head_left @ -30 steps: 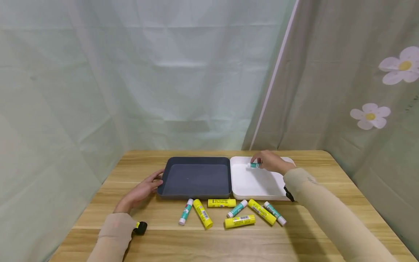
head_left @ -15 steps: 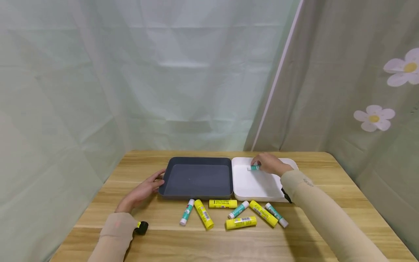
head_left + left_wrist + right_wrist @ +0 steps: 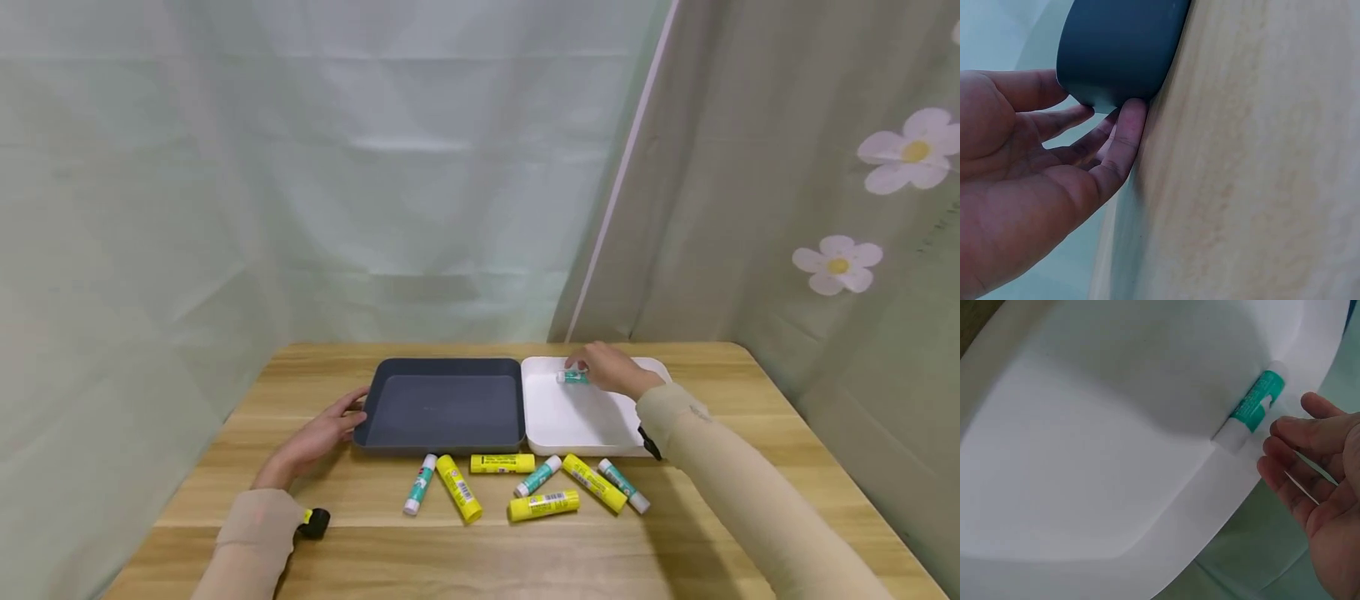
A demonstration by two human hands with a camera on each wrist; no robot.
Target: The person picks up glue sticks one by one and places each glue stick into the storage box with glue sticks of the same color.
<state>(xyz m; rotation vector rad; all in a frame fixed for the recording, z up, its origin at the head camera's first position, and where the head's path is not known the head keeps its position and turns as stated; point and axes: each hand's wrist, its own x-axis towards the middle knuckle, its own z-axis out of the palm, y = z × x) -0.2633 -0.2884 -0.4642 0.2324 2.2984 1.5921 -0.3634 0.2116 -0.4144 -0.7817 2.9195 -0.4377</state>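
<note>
In the right wrist view a teal-and-white glue stick [image 3: 1257,406] lies inside the white tray [image 3: 1079,462], along its far wall. My right hand [image 3: 1316,469] is beside it over the rim, fingers loosely bent and apart from the stick. The head view shows the right hand [image 3: 611,368] over the tray's back, partly covering the glue stick [image 3: 573,377]. My left hand [image 3: 318,435] rests at the left side of the dark grey tray [image 3: 442,448]; its fingertips [image 3: 1133,111] touch the tray's outer wall at the bottom, fingers spread.
In front of the trays lie several yellow glue sticks [image 3: 459,489] and teal-and-white glue sticks [image 3: 538,477] on the wooden table [image 3: 390,558]. The two trays stand side by side. Pale curtains [image 3: 420,183] hang behind the table.
The right hand has lowered the teal glue stick into the white tray and let go of it. The left hand stays at the dark tray. The head view has shifted slightly.
</note>
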